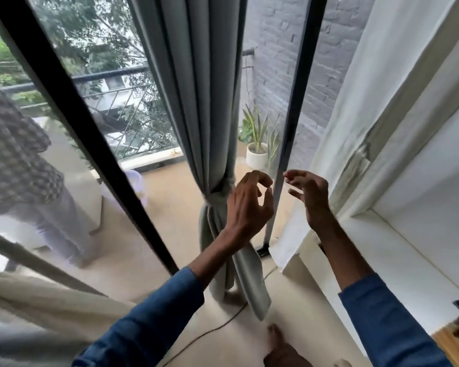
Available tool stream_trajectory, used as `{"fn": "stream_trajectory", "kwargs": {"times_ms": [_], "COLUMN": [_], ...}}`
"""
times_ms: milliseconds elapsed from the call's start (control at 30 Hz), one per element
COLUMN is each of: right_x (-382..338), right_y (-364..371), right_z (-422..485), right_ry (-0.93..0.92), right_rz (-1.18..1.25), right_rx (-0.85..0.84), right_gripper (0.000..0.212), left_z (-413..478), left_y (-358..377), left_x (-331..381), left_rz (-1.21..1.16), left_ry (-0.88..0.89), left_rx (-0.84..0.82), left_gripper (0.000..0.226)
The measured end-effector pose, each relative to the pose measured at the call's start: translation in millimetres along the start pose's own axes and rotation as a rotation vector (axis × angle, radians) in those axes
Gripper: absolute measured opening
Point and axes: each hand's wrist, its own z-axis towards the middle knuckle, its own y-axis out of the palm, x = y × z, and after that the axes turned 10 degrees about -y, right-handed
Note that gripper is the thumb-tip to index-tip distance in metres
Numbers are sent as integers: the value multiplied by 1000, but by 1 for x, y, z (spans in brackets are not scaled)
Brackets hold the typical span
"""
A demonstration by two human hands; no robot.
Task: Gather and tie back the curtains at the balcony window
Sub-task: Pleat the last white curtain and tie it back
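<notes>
So the grey-green curtain is already bunched into one column and cinched with a tieback in the same fabric, sitting just left of the left hand. Below the tie the cloth drops past the left wrist down to the floor. The left hand is right beside the tie, fingers loosely curled with thumb and fingertips apart and nothing in it. Honestly can't tell if the back of it brushes the fabric or not. The right hand is a bit off to its right at about the same height, not touching it, with fingers spread, slightly bent and also holding nothing. A slim dark frame post runs up between the two hands, and behind the right hand a white sheer curtain hangs loose. Both arms are in blue sleeves. Past the fingertips, out through the glass, there's a snake plant in a white ribbed pot against a grey brick wall. Well left of the left hand a thick black window frame cuts across. Beyond it a person in a checked shirt stands on the balcony by the railing. Below the hands a cable trails over the floor near a bare foot, and to the right of the right hand is a white ledge.
</notes>
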Motion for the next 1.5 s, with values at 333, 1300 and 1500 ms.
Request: {"fn": "stream_trajectory", "kwargs": {"times_ms": [333,1300,1500], "right_x": [-27,-291,-453], "right_y": [-90,-160,-129], "right_z": [116,342,365], "right_ry": [-249,-1072,-1262], "right_rz": [-78,-226,-166], "right_rx": [151,129,193], "right_gripper": [34,57,49], "left_z": [83,333,416], "left_y": [101,136,37], "left_x": [63,361,476], "left_rz": [-102,-21,-42], "left_ry": [82,278,487], "left_rx": [61,678,836], "left_gripper": [13,38,46]}}
